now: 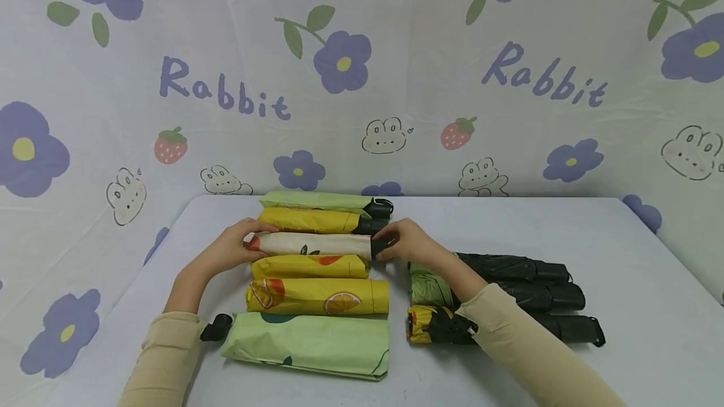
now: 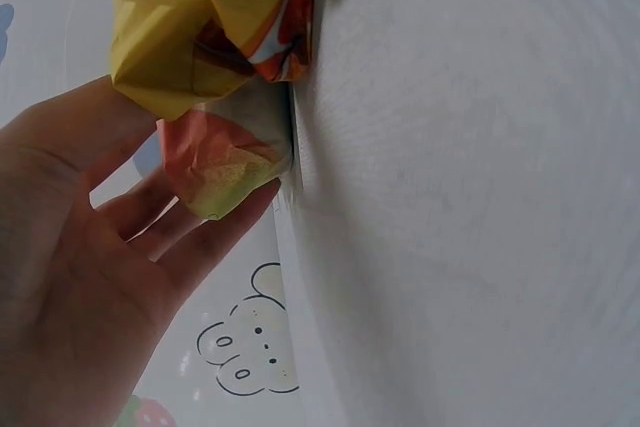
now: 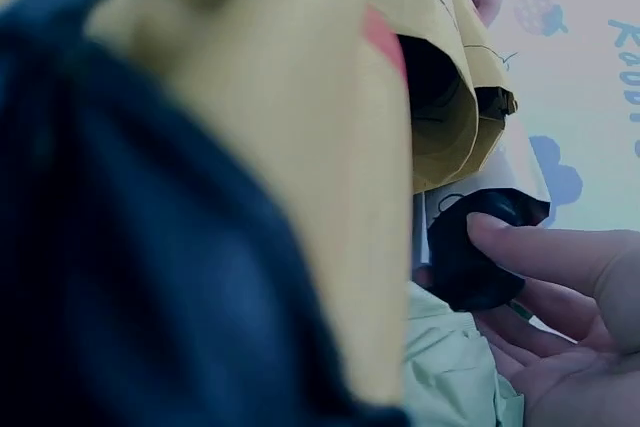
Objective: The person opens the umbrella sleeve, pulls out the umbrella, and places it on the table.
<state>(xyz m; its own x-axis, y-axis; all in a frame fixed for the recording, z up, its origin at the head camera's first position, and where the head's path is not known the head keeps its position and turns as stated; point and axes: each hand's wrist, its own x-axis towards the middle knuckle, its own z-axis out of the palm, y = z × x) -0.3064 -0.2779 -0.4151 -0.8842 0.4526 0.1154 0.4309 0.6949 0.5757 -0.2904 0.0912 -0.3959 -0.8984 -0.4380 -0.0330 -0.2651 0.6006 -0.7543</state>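
A white folded umbrella (image 1: 334, 245) in a printed sleeve lies crosswise among a column of others on the table. At its left end my left hand (image 1: 230, 247) holds the sleeve, thumb on the near side, fingers on the far side. In the left wrist view that crumpled end (image 2: 222, 162) shows red and green. My right hand (image 1: 411, 244) pinches the black handle (image 3: 468, 259) at the other end. Just beyond lies a yellow umbrella (image 1: 308, 220), then a green one (image 1: 311, 200). Nearer to me are a short yellow one (image 1: 305, 267) and an orange-printed yellow one (image 1: 356, 297).
A wide green umbrella (image 1: 317, 344) lies nearest, its black handle (image 1: 217, 328) pointing left. Right of the column are several umbrellas with dark handles: a green one (image 1: 427, 286) and a yellow one (image 1: 420, 324) among them, partly under my right forearm. A printed curtain (image 1: 418, 80) hangs behind.
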